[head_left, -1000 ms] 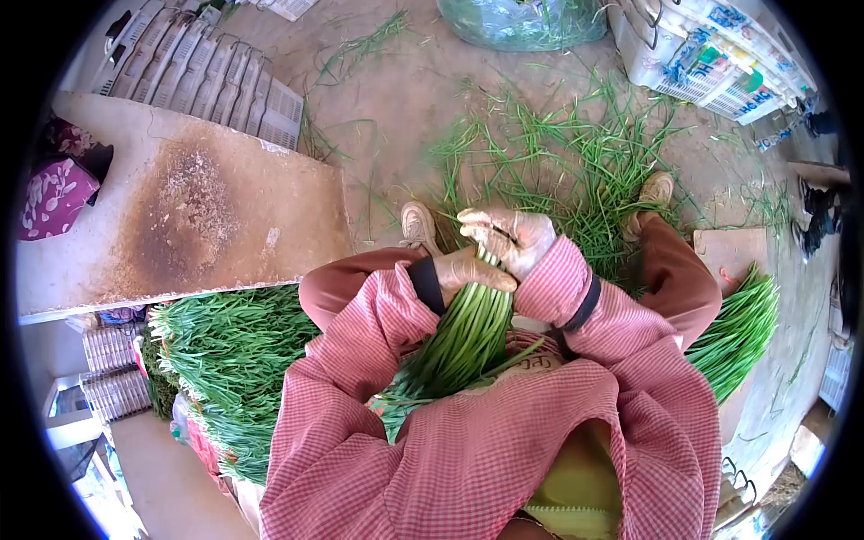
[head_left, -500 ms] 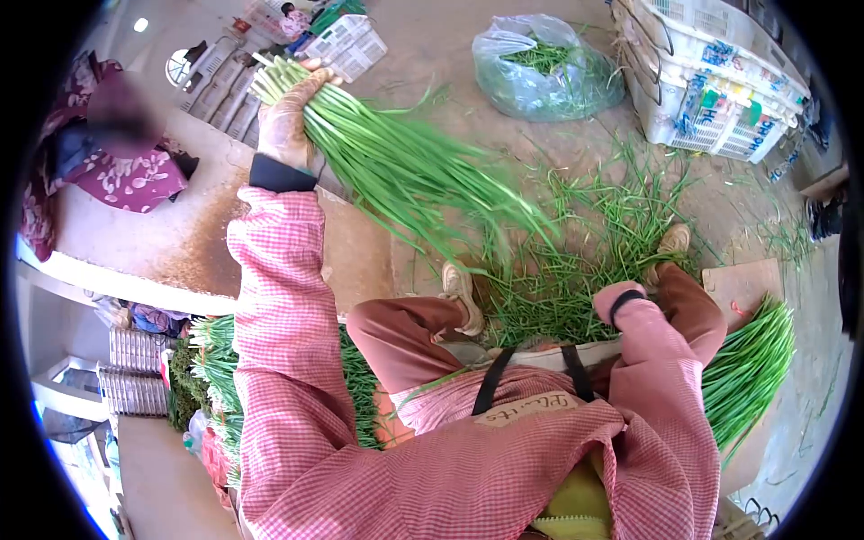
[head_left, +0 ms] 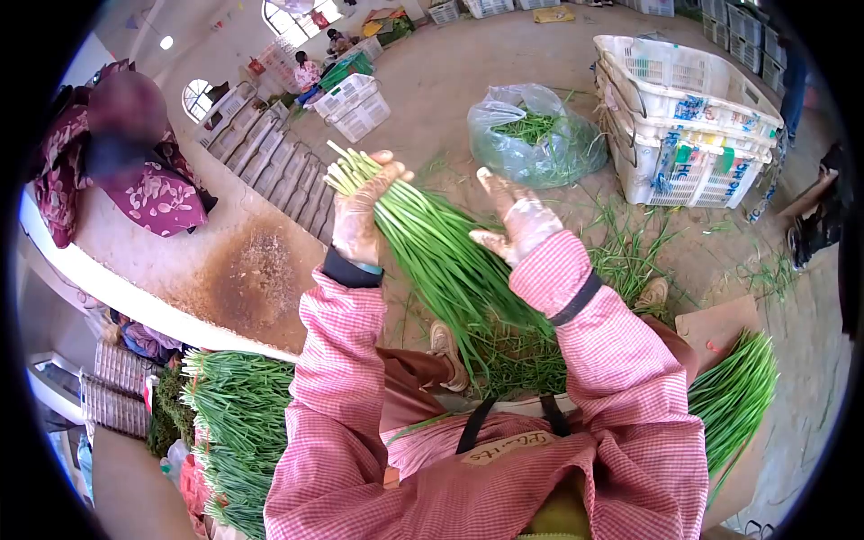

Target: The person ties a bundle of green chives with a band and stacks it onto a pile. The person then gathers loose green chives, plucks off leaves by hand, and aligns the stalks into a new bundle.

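Note:
In the middle of the head view, my left hand (head_left: pixel 362 211), in a thin see-through glove, wraps round the pale stem end of a bunch of green chives (head_left: pixel 441 243). The long leaves hang down and to the right, over my lap. My right hand (head_left: pixel 522 220), also gloved, is held beside the leaves with thumb and fingers apart and nothing in it. Whether its thumb touches the leaves I cannot tell. Loose chive leaves (head_left: pixel 517 360) litter the floor between my shoes.
More chives lie at my left (head_left: pixel 238 405) and on cardboard at my right (head_left: pixel 738 396). Ahead stand a clear plastic bag (head_left: pixel 540 157) of trimmings and stacked white crates (head_left: pixel 684 162). A low wall (head_left: pixel 243 207) runs on the left, with a person in patterned clothing (head_left: pixel 153 193) nearby.
My left hand has brought the chives lower and to the right, closer to my body. My right hand has risen from my lap to beside the leaves, its fingers now spread. The view has tilted up.

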`<state>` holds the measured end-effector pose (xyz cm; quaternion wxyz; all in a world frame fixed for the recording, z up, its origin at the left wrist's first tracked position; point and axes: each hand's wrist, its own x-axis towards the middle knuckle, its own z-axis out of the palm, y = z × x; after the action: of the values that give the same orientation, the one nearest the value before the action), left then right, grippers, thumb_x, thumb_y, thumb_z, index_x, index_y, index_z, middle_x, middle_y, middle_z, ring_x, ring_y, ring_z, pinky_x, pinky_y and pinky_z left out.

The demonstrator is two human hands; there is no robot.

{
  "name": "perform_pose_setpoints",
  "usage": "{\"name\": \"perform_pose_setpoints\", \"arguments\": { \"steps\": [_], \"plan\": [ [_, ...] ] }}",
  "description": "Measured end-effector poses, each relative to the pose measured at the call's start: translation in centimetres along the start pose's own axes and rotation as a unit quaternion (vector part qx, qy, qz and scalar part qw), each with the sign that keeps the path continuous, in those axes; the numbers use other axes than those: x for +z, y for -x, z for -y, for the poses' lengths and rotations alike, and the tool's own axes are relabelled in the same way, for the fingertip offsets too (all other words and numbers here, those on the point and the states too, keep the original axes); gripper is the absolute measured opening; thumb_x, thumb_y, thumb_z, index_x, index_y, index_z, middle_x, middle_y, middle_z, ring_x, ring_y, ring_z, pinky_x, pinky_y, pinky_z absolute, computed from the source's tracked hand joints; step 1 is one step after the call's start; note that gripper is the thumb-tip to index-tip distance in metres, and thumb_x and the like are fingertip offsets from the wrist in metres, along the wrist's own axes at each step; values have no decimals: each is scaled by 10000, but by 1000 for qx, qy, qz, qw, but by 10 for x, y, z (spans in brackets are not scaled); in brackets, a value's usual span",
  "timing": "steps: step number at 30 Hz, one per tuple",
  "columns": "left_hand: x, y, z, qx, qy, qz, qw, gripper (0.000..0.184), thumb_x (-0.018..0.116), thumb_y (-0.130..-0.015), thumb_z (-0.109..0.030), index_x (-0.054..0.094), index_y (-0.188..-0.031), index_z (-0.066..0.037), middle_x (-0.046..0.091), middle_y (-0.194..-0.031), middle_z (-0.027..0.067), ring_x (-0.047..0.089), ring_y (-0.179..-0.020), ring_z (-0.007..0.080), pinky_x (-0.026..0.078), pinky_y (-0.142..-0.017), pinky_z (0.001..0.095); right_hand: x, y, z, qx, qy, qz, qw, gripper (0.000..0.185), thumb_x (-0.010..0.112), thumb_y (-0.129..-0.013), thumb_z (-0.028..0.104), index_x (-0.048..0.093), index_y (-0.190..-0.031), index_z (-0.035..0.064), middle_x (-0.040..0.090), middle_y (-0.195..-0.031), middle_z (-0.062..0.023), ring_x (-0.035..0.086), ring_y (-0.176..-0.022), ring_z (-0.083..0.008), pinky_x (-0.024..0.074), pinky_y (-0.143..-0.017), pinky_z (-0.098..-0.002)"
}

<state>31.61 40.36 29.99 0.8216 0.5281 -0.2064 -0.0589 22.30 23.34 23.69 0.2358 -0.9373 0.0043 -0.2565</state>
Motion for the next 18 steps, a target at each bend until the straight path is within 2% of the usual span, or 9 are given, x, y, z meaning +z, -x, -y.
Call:
{"name": "perform_pose_setpoints", "arguments": {
  "steps": [2,3,5,8,11,12,13,15,18],
  "plan": [
    [6,10,11,-21,31,33,999,226,605,-747,42,530,-941,-47,572,-839,52,605,-770,190,518,-680,288,10,-12,-1,43,40,195,979,264,490,-867,274,571,-1011,67,618,-893,-142,604,-779,-287,483,-684,-406],
    [7,14,13,-26,-9,22,999,236,611,-743,33,526,-950,-40,570,-826,54,604,-765,191,519,-662,292,8,-5,-3,43,42,195,979,264,490,-867,274,571,-1011,67,618,-893,-142,604,-779,-287,483,-684,-406],
    [-3,15,20,-28,-15,31,999,233,617,-737,25,529,-945,-33,574,-833,63,604,-762,196,518,-644,294,1,16,-25,110,-420,-32,900,226,468,-885,242,588,-900,51,622,-765,-113,612,-665,-242,496,-558,-359],
    [-20,22,33,-37,30,-26,999,222,624,-732,23,547,-931,-34,590,-817,75,607,-745,202,514,-634,287,-12,30,-95,180,-224,10,958,340,501,-851,335,551,-1032,51,607,-928,-133,606,-757,-251,493,-623,-381],
    [-10,31,39,-26,-5,-22,999,228,625,-735,21,548,-944,-30,598,-831,77,611,-752,197,508,-644,285,-6,36,-65,207,257,93,939,820,529,-749,553,233,-1341,69,288,-1350,-195,298,-1244,-300,278,-983,-475],
    [-4,33,44,-36,26,-23,999,239,626,-734,21,549,-955,-28,600,-838,77,611,-757,197,507,-647,287,-14,36,-41,204,126,203,949,1141,505,-623,717,-70,-1366,70,-42,-1437,-136,-102,-1320,-264,-35,-1053,-437],
    [-1,39,50,-55,53,-30,997,251,626,-734,21,549,-967,-27,601,-846,77,611,-761,198,507,-650,289,26,55,-45,-16,44,-2,999,1253,497,-515,789,-44,-1368,48,7,-1440,-132,-70,-1326,-266,-37,-1051,-433],
    [-2,47,58,-56,101,-22,993,297,622,-738,16,534,-1017,-31,599,-851,73,607,-783,196,506,-671,299,35,56,8,-1,-16,44,999,1343,583,-400,763,4,-1369,36,55,-1435,-115,39,-1323,-289,31,-1052,-460],
    [-14,62,59,-105,272,-18,956,432,588,-760,-3,465,-1163,-96,591,-869,54,590,-837,197,505,-717,329,65,62,6,25,-210,83,974,1179,670,-531,593,44,-1365,41,275,-1347,-150,260,-1249,-271,196,-1023,-434]
  ]
}}
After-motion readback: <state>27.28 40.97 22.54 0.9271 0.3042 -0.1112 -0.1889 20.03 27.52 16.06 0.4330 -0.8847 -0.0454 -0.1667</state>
